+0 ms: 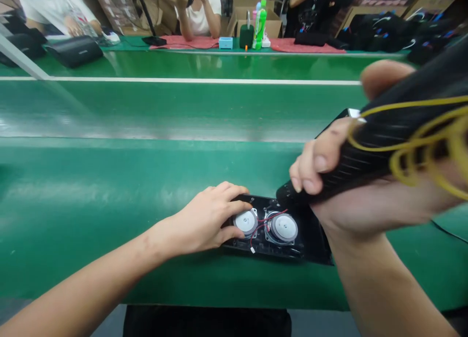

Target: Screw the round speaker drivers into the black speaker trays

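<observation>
right hand (365,200), closest and blurred: closed fully round power screwdriver (383,147), one, with yellow coiled cable (431,151), one, looped over its body and its tip down at rear edge of speaker housing (310,239); left hand (208,220): flat, fingers spread, pressing housing's left end, gripping nothing; housing, one, open side up on green belt (109,205), near its front edge; two drivers seated, left driver (245,221) beside right driver (284,227), red leads (268,219) between; judged mid-fastening, screws too small to tell, no cover fitted; co-workers beyond belt, three, partly seen.
</observation>
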`<state>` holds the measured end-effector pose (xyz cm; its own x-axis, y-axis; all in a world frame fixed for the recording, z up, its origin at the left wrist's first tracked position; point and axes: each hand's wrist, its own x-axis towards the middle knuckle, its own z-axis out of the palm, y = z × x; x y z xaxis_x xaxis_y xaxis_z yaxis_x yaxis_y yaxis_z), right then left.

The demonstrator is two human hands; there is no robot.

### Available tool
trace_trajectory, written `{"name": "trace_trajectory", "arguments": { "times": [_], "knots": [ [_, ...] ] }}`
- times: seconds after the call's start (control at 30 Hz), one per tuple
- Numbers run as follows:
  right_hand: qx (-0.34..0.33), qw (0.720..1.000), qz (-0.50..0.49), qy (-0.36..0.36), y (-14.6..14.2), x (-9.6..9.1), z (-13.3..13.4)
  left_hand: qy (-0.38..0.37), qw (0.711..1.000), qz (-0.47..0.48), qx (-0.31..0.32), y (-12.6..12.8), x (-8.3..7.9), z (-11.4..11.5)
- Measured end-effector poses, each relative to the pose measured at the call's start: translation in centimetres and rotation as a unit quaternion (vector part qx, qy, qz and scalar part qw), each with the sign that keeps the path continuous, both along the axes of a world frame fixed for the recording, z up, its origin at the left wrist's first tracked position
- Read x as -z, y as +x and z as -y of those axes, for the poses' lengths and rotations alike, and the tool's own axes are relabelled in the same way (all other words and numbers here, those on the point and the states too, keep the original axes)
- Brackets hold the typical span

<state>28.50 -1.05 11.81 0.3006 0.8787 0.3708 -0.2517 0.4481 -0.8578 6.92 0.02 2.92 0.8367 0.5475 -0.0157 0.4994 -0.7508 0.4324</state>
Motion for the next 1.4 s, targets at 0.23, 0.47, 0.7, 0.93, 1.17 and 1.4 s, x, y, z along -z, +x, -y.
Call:
{"name": "trace_trajectory", "arguments": {
  "times": [0.23, 0.47, 0.7, 0.93, 1.17, 1.4],
  "knots": [
    [-0.059, 0.998, 0.007, 0.036, -1.1, 3.2, -1.0, -0.003, 1.000, 0.014, 0.003, 0.2, 0.0, -0.3],
    [-0.052, 0.999, -0.009, -0.004, -1.6, 3.6, -1.0, -0.009, 1.000, 0.020, 0.007, 0.2, 0.2, -0.3],
    [-0.061, 0.998, 0.001, -0.004, -1.7, 3.6, -0.8, -0.013, 1.000, 0.021, 0.006, 0.3, 0.0, -0.3],
    [-0.089, 0.996, 0.011, 0.022, -1.5, 4.4, -1.0, -0.013, 1.000, 0.026, 0.007, 0.2, 0.0, -0.3],
    [-0.084, 0.996, 0.016, 0.033, -2.0, 4.8, -1.0, -0.003, 1.000, 0.024, 0.007, 0.3, 0.0, -0.4],
    [-0.122, 0.992, -0.020, 0.001, -1.9, 5.5, -0.8, 0.002, 0.999, 0.031, 0.019, 0.1, 0.2, -0.5]
  ]
}}
